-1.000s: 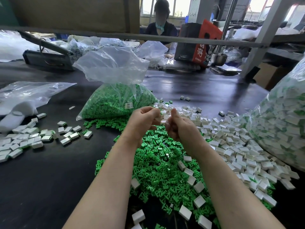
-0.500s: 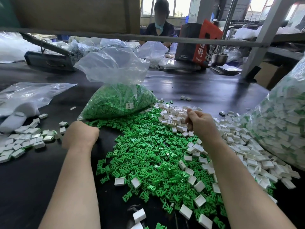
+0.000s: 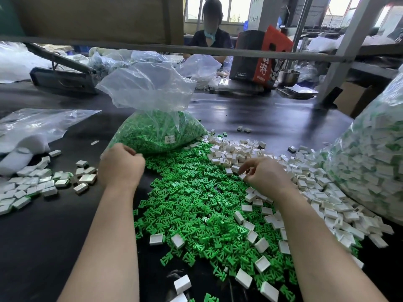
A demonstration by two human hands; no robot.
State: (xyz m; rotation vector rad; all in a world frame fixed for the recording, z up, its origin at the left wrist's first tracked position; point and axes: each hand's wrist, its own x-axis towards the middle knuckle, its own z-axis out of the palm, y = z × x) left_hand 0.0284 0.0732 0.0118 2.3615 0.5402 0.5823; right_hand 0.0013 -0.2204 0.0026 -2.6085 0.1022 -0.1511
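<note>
Left hand (image 3: pixel 121 165) fingers curled under; right hand (image 3: pixel 266 175) fingers loosely spread, lowered.

forearms (image 3: pixel 109 236): two, bare | left hand (image 3: pixel 121 168): bare | right hand (image 3: pixel 266 176): bare
</note>
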